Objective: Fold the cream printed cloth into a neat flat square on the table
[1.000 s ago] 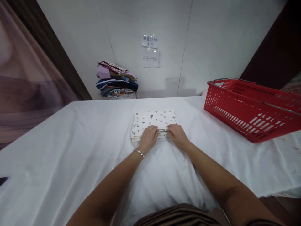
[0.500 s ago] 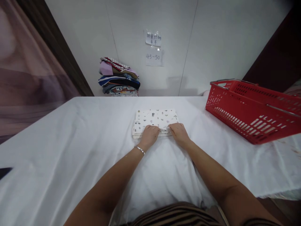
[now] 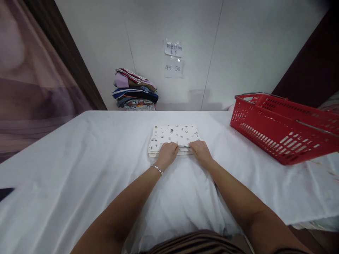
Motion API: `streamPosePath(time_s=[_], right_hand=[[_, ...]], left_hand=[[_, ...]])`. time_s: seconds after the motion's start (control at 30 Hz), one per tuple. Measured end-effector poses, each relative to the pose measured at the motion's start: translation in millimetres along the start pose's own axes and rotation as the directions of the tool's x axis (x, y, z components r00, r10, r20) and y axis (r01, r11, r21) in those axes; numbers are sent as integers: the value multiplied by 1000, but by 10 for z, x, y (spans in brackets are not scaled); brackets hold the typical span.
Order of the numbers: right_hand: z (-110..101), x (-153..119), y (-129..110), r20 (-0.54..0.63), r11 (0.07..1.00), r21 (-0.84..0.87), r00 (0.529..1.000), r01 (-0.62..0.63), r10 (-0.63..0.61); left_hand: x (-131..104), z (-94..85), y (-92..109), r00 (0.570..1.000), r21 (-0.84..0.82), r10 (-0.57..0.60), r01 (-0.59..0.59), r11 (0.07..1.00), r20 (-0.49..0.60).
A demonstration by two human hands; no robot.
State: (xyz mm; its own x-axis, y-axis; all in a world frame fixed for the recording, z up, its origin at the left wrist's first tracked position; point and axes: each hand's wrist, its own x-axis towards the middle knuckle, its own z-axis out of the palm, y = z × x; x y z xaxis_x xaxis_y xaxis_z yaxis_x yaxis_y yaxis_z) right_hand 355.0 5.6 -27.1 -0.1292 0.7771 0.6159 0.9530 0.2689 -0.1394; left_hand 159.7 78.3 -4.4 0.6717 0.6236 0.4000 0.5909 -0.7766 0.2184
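A folded white cloth with small dark prints lies flat in several layers on the white-covered table. At its near edge, left of the middle, my left hand is closed on the fabric, a silver bracelet on its wrist. My right hand grips the same edge near the right corner. Between the two hands the upper layer is slightly raised, with a narrow gap below it. The fingertips of both hands are partly hidden by the cloth.
A red plastic basket with metal handles stands at the right. Behind the table's far edge rises a pile of folded cloths. Two paper notes hang on the wall. A dark flat object shows at the left edge.
The whole view has shifted slightly, so wall, pile and table edge appear a little lower. Both hands keep their hold on the cloth's near edge, almost unmoved.
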Motion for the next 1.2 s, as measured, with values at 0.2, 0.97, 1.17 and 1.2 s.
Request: streamPosePath(time_s=[0.2,0.97,1.17,1.2], right_hand=[[-31,-34,22,3,999,19,999,41,-41],[-71,-70,18,101,999,49,995,21,-26],[-48,-77,31,76,999,34,997,24,-27],[-47,-75,29,76,999,31,997,21,-24]], left_hand=[[2,43,-36,993,130,111,-115,985,33],[-116,69,-73,981,138,192,-190,972,2],[-71,32,-68,990,149,137,-139,979,27],[-60,20,-65,990,165,140,-144,976,35]])
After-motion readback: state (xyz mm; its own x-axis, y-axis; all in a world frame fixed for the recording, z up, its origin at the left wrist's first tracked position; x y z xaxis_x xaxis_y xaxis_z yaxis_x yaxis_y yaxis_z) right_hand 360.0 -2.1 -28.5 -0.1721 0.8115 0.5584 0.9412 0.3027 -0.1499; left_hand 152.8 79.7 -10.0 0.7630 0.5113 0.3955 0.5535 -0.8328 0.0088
